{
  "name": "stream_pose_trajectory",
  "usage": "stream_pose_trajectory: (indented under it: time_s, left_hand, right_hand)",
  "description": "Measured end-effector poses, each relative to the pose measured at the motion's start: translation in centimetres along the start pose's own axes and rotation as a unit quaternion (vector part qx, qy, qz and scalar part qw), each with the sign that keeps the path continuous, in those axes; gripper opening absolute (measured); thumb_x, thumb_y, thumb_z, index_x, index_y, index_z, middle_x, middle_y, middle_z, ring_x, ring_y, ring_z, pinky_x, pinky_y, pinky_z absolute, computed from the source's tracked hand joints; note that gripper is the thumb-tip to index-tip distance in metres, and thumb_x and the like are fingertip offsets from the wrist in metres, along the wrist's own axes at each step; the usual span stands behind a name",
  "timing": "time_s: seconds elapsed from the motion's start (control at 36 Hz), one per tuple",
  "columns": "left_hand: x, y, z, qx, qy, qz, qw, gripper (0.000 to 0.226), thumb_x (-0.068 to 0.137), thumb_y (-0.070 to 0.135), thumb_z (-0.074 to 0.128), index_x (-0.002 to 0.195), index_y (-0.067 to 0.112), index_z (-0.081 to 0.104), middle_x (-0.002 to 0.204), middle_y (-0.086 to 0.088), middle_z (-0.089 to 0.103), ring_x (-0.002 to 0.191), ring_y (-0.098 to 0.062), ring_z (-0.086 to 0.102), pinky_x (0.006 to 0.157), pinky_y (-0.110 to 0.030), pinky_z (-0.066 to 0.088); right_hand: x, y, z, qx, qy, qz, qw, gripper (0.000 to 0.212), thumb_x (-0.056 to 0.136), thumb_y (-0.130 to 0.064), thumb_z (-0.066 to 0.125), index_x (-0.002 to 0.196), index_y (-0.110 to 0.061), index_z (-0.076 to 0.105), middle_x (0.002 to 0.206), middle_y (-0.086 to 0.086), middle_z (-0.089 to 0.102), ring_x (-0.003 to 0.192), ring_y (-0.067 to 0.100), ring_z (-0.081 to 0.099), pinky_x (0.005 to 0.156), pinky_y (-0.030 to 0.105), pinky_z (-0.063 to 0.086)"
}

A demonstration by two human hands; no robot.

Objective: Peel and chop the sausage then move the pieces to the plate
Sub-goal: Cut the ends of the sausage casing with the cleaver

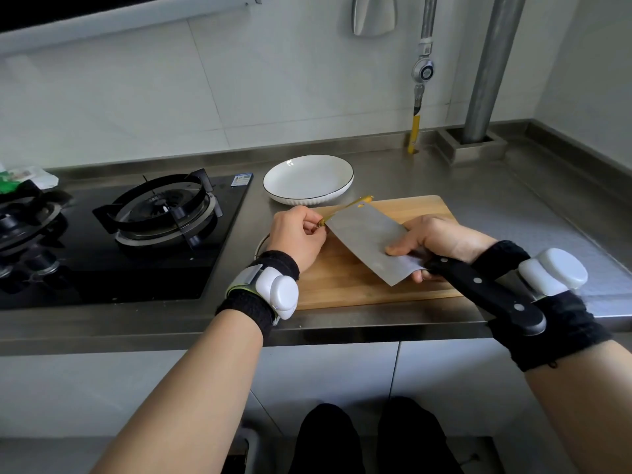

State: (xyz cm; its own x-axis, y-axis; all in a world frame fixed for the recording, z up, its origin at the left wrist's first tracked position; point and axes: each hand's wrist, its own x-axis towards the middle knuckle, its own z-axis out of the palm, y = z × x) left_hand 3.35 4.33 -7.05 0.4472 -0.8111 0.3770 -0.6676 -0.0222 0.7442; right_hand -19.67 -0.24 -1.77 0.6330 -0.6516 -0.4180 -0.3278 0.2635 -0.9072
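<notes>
Sausage (pixel 355 203) lies slantwise over the far left part of the wooden cutting board (pixel 410 213), thin and in a yellow skin, mostly hidden behind the cleaver (pixel 369 241). In the head view, the left hand (pixel 297 234) pinches the sausage's near end between curled fingertips, while the right hand (pixel 441 241) wraps round the cleaver where blade meets black handle, thumb lying on the flat of the blade. The blade's far edge meets the sausage just beside the left fingers. This looks like the peeling step: nicking the skin at its end (no cut pieces show anywhere). The white plate (pixel 273 186) sits bare just beyond the board on the steel surface (pixel 513 213), stove (pixel 164 210) to the left. Next, I judge, a shallow, controlled cut is needed, keeping the edge clear of the pinching fingertips.
</notes>
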Motion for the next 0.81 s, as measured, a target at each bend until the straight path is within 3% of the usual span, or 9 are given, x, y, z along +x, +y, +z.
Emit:
stream_pose_trajectory:
  time_s: [0.25, 0.36, 0.47, 0.56, 0.61, 0.69, 0.81]
  left_hand:
    - [0.0, 0.1, -0.2, -0.001, 0.021, -0.022, 1.0, 0.009, 0.081, 0.009, 0.068, 0.088, 0.013, 0.071, 0.077, 0.001, 0.068, 0.064, -0.006, 0.057, 0.071, -0.023, 0.054]
    - [-0.1, 0.3, -0.4, 0.028, 0.02, -0.031, 0.999, 0.006, 0.08, 0.011, 0.069, 0.086, 0.012, 0.07, 0.075, 0.003, 0.064, 0.065, -0.003, 0.053, 0.07, -0.022, 0.051]
    - [0.1, 0.3, -0.5, 0.04, 0.003, -0.057, 0.998, 0.015, 0.077, 0.005, 0.063, 0.084, 0.018, 0.064, 0.075, 0.009, 0.058, 0.067, -0.003, 0.051, 0.072, -0.024, 0.05]
    - [0.1, 0.2, -0.5, 0.055, -0.022, -0.058, 0.997, 0.017, 0.076, 0.004, 0.065, 0.088, 0.017, 0.065, 0.077, 0.01, 0.054, 0.07, -0.006, 0.051, 0.071, -0.022, 0.045]
    - [0.1, 0.0, -0.5, 0.07, -0.036, -0.055, 0.995, 0.017, 0.077, 0.005, 0.066, 0.09, 0.017, 0.066, 0.081, 0.007, 0.054, 0.074, -0.01, 0.052, 0.072, -0.023, 0.043]
    - [0.4, -0.1, -0.7, 0.079, -0.059, -0.061, 0.993, 0.019, 0.077, 0.008, 0.067, 0.089, 0.021, 0.063, 0.091, 0.002, 0.057, 0.078, -0.013, 0.054, 0.074, -0.025, 0.046]
    - [0.5, 0.4, -1.1, 0.115, -0.1, -0.072, 0.986, 0.019, 0.07, 0.018, 0.061, 0.087, 0.027, 0.06, 0.101, 0.0, 0.058, 0.093, -0.019, 0.057, 0.083, -0.032, 0.05]
  right_hand:
    - [-0.3, 0.0, -0.2, 0.019, 0.006, 0.002, 1.0, 0.013, 0.091, -0.003, 0.059, 0.095, 0.009, 0.063, 0.07, 0.023, 0.062, 0.034, 0.018, 0.054, 0.031, 0.018, 0.042]
    - [-0.3, 0.5, -0.2, 0.06, 0.05, -0.027, 0.997, 0.021, 0.09, -0.007, 0.062, 0.107, 0.005, 0.064, 0.078, 0.021, 0.065, 0.039, 0.018, 0.056, 0.034, 0.019, 0.043]
    - [-0.9, 0.3, 0.3, 0.103, 0.086, -0.078, 0.988, 0.011, 0.094, -0.004, 0.059, 0.099, 0.004, 0.062, 0.069, 0.019, 0.067, 0.046, 0.021, 0.061, 0.04, 0.023, 0.049]
    - [-1.0, -0.1, 0.1, 0.137, 0.133, -0.086, 0.978, 0.007, 0.095, 0.001, 0.057, 0.101, 0.0, 0.061, 0.083, 0.022, 0.071, 0.06, 0.03, 0.069, 0.041, 0.028, 0.055]
    - [-0.8, -0.6, -0.3, 0.106, 0.172, -0.095, 0.975, 0.016, 0.095, 0.0, 0.058, 0.11, -0.002, 0.057, 0.097, 0.026, 0.069, 0.065, 0.035, 0.067, 0.038, 0.026, 0.049]
    - [-0.5, -1.6, -1.3, 0.001, 0.222, -0.113, 0.968, 0.025, 0.093, -0.003, 0.061, 0.117, -0.002, 0.054, 0.108, 0.023, 0.065, 0.062, 0.029, 0.059, 0.041, 0.026, 0.045]
    - [-0.4, -3.5, -1.9, -0.208, 0.259, -0.105, 0.937, 0.006, 0.095, -0.005, 0.053, 0.1, -0.007, 0.052, 0.089, 0.014, 0.059, 0.048, 0.025, 0.055, 0.036, 0.023, 0.043]
